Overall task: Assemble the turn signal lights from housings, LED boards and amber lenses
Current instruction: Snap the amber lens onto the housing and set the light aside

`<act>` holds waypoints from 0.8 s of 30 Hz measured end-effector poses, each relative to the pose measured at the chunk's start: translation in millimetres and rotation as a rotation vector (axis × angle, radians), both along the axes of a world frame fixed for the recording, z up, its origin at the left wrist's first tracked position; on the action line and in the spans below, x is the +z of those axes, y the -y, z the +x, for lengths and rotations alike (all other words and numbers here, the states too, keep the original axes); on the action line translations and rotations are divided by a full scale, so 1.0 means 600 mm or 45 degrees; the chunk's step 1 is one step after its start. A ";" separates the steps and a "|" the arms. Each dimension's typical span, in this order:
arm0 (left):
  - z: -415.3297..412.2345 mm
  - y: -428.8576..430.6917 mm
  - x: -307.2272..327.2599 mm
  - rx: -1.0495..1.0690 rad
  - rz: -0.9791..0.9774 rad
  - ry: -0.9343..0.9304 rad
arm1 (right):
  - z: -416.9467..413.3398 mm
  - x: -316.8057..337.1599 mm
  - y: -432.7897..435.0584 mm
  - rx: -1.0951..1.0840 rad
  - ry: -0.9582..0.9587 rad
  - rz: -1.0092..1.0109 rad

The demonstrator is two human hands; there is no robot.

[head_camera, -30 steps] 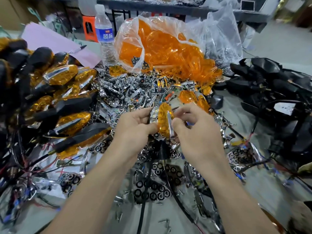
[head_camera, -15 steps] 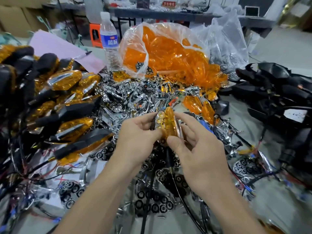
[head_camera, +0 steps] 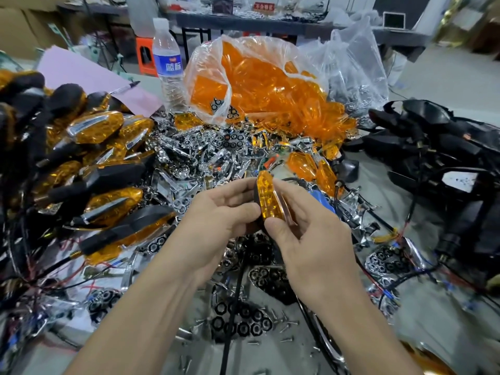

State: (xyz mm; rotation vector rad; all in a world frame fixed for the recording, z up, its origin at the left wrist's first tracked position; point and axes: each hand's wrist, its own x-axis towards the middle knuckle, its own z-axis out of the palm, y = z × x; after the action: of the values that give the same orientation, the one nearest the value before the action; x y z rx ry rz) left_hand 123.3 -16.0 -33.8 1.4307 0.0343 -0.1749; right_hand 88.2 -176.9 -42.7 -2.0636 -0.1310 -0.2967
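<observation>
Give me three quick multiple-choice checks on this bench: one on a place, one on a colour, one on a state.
1. Relative to the lens bag, the water bottle stands: A. right B. left C. inside.
2. The held light has a lens coloured: A. red B. clear C. amber.
3. The held light is: A. gripped by both hands B. lying on the table C. gripped by one hand only.
Key: B, the bottle rises left of the bag; C, the lens shows amber; A, the left hand and right hand both pinch it.
</observation>
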 end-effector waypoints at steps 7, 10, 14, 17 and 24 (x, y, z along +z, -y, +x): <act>0.004 0.004 -0.007 0.121 -0.143 -0.057 | -0.001 0.002 -0.003 -0.030 0.001 -0.047; 0.000 0.007 -0.003 0.132 -0.150 -0.055 | -0.004 0.004 -0.003 -0.039 -0.001 -0.067; -0.001 0.002 0.000 0.129 -0.165 -0.034 | -0.008 0.015 -0.007 -0.027 -0.006 -0.032; -0.003 0.001 0.003 0.103 -0.147 0.018 | -0.015 0.015 -0.012 -0.021 0.031 -0.046; -0.005 0.008 0.006 0.130 -0.165 0.139 | -0.008 0.015 -0.014 0.097 -0.033 0.186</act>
State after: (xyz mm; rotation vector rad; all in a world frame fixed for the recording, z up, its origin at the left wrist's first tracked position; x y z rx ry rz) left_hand 120.5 -21.0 -30.3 1.3042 0.0059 -0.0147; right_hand 83.6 -168.6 -33.9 -1.9119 -0.1674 -0.2260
